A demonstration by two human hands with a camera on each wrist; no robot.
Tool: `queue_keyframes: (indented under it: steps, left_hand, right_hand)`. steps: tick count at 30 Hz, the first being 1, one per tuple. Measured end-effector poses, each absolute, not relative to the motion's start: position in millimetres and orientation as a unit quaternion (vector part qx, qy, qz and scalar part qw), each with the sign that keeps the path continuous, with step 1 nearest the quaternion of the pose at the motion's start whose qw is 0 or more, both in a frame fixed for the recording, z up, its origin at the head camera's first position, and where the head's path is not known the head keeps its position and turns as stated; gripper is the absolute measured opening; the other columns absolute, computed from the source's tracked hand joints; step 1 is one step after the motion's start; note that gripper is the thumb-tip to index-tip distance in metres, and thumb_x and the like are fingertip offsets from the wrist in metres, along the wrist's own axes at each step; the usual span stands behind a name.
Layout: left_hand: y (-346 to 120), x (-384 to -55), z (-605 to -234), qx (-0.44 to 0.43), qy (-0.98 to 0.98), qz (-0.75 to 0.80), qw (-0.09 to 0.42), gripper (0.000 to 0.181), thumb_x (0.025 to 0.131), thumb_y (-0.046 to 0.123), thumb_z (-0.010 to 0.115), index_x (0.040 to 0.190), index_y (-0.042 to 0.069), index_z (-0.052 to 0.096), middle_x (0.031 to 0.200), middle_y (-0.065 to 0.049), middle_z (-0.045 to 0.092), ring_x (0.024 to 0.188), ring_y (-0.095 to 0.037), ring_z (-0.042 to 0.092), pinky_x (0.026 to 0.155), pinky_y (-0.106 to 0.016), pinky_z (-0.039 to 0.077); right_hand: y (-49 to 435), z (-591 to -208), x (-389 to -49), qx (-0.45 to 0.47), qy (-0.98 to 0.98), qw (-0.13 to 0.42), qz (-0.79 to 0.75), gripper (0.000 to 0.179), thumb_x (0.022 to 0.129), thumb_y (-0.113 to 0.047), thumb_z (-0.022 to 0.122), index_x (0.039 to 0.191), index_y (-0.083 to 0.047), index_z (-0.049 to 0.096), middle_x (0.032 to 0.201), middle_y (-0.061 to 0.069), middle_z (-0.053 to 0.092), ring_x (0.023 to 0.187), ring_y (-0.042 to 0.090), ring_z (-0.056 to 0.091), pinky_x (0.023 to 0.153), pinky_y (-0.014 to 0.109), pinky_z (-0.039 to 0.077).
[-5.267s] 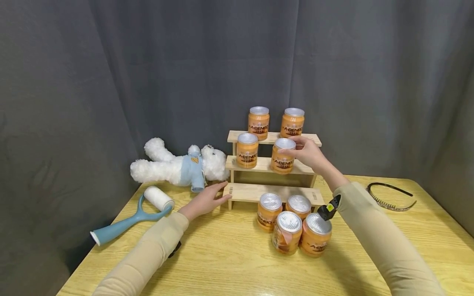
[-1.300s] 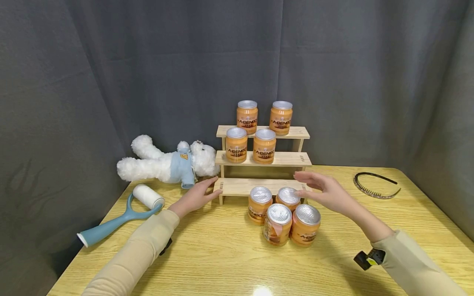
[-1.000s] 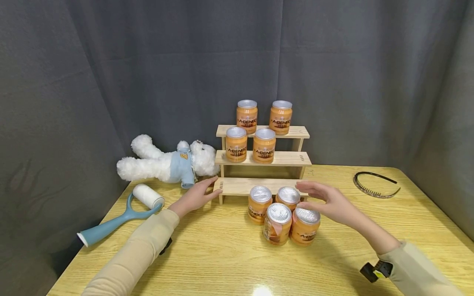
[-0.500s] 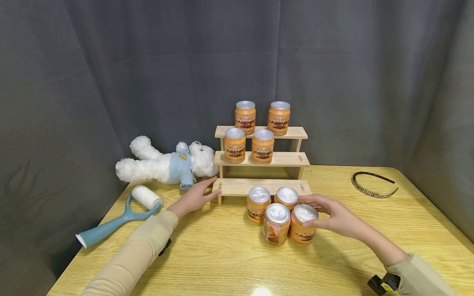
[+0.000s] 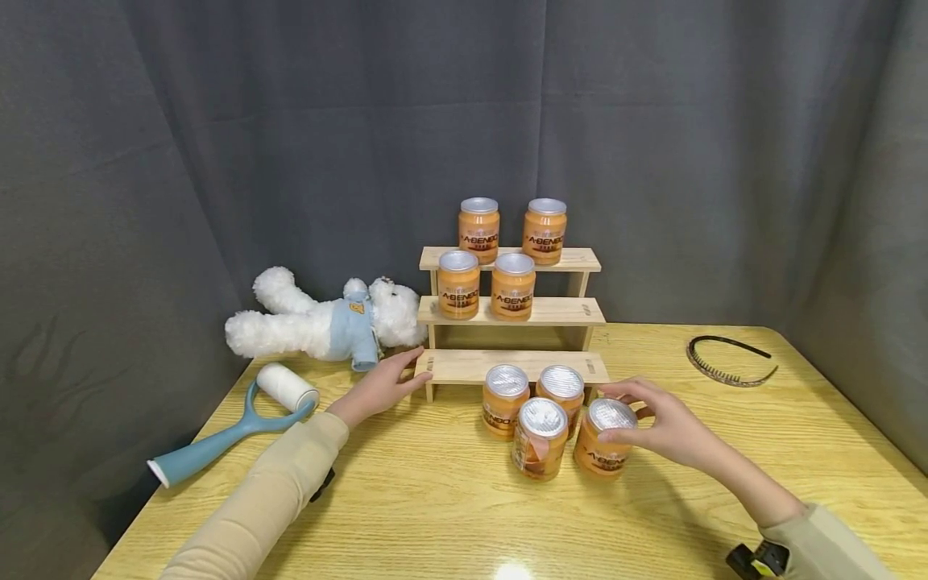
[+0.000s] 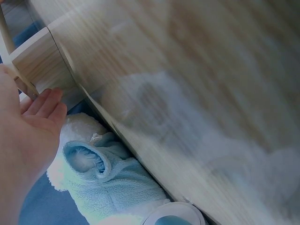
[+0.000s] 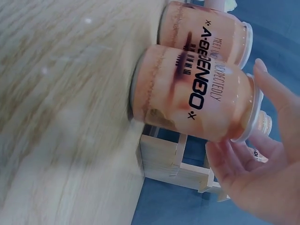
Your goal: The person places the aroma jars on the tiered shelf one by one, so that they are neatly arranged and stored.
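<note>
My right hand (image 5: pixel 663 425) grips the upper part of an orange jar (image 5: pixel 603 459) with a silver lid, thumb on the near side and fingers behind. The right wrist view shows this jar (image 7: pixel 192 93) with its base at the tabletop. Three similar jars, a left one (image 5: pixel 502 415), a front one (image 5: pixel 538 455) and a back one (image 5: pixel 561 380), stand close beside it. My left hand (image 5: pixel 379 391) touches the left end of the bottom step of a three-step wooden stand (image 5: pixel 464 365), its fingers loosely extended; in the left wrist view its thumb is hidden.
Two jars (image 5: pixel 478 234) stand on the top step and two (image 5: pixel 458 290) on the middle step. At left lie a white plush toy (image 5: pixel 351 326) in blue clothing and a blue-handled white roller (image 5: pixel 250 423). A black headband (image 5: pixel 714 374) lies right. Grey curtain (image 5: pixel 326 145) hangs behind.
The middle step's right jar was set down closer to its neighbour and released. My right hand then came down, took hold of a table jar and shifted it right, apart from the others.
</note>
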State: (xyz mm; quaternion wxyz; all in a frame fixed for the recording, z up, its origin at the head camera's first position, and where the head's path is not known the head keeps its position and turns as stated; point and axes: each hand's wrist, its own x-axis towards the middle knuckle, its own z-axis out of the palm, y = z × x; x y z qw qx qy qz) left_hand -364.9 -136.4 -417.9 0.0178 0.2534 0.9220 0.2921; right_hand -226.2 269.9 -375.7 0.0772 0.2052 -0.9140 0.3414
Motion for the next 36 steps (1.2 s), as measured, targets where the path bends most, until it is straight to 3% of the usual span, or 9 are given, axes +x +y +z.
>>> queue_keyframes:
  steps: [8, 16, 23, 36]
  left_hand:
    - [-136.7, -365.1, -417.6, 0.254, 0.922, 0.291, 0.018, 0.072, 0.095, 0.050, 0.048, 0.149, 0.007, 0.027, 0.148, -0.013, 0.036, 0.130, -0.031, 0.043, 0.107, -0.048, 0.038]
    - [-136.6, -364.4, -417.2, 0.253, 0.923, 0.290, 0.017, 0.072, 0.095, 0.050, 0.048, 0.149, 0.007, 0.026, 0.148, -0.013, 0.037, 0.131, -0.031, 0.043, 0.107, -0.048, 0.038]
    - [-136.8, -364.8, -418.2, 0.252, 0.923, 0.291, 0.016, 0.072, 0.094, 0.051, 0.048, 0.149, 0.008, 0.027, 0.148, -0.012, 0.037, 0.131, -0.030, 0.043, 0.107, -0.047, 0.038]
    - [-136.8, -365.7, -418.8, 0.251, 0.923, 0.290, 0.019, 0.074, 0.093, 0.054, 0.046, 0.149, 0.010, 0.026, 0.149, -0.011, 0.036, 0.131, -0.030, 0.042, 0.108, -0.047, 0.037]
  right_hand:
    - [268.3, -376.5, -222.3, 0.209, -0.920, 0.102, 0.316, 0.066, 0.074, -0.029, 0.080, 0.128, -0.002, 0.053, 0.113, 0.009, 0.058, 0.097, 0.020, 0.055, 0.077, 0.028, 0.052]
    - [269.6, -379.6, -218.4, 0.168, -0.923, 0.045, 0.342, 0.071, 0.076, -0.034, 0.078, 0.131, 0.001, 0.050, 0.119, 0.017, 0.060, 0.104, 0.032, 0.060, 0.078, 0.031, 0.054]
    - [269.2, -375.3, -217.8, 0.147, -0.923, 0.032, 0.353, 0.072, 0.075, -0.035, 0.079, 0.129, 0.002, 0.051, 0.113, 0.016, 0.063, 0.101, 0.030, 0.062, 0.071, 0.024, 0.054]
    - [275.2, -364.3, -217.4, 0.143, -0.929, 0.069, 0.333, 0.064, 0.073, -0.035, 0.080, 0.123, 0.001, 0.059, 0.109, 0.014, 0.067, 0.095, 0.026, 0.064, 0.066, 0.021, 0.054]
